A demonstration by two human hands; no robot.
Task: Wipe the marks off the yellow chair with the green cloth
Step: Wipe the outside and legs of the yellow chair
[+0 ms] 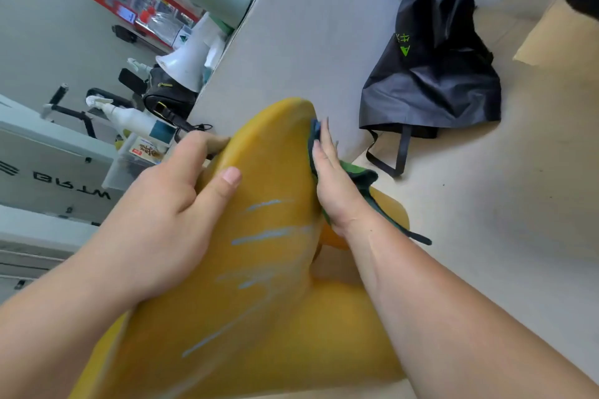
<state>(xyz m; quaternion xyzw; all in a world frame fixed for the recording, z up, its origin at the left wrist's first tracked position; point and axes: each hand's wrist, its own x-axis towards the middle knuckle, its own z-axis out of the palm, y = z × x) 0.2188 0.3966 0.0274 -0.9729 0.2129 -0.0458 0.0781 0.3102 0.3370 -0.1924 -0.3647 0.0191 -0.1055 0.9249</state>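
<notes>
The yellow chair (269, 285) fills the lower middle of the head view, its curved back facing me. Several pale blue streak marks (262, 235) run across that back. My left hand (168, 220) grips the chair's left edge, thumb lying on the yellow surface. My right hand (334, 181) lies flat with fingers straight, pressing the green cloth (359, 178) against the chair's right edge. Most of the cloth is hidden under the hand; a dark green tail hangs out to the right.
A black bag (434, 74) with green print lies on the floor at the right. A grey panel (291, 42) stands behind the chair. To the left sit a white spray bottle (129, 118), a white megaphone (188, 61), a dark pouch (168, 100) and white boxes (48, 165).
</notes>
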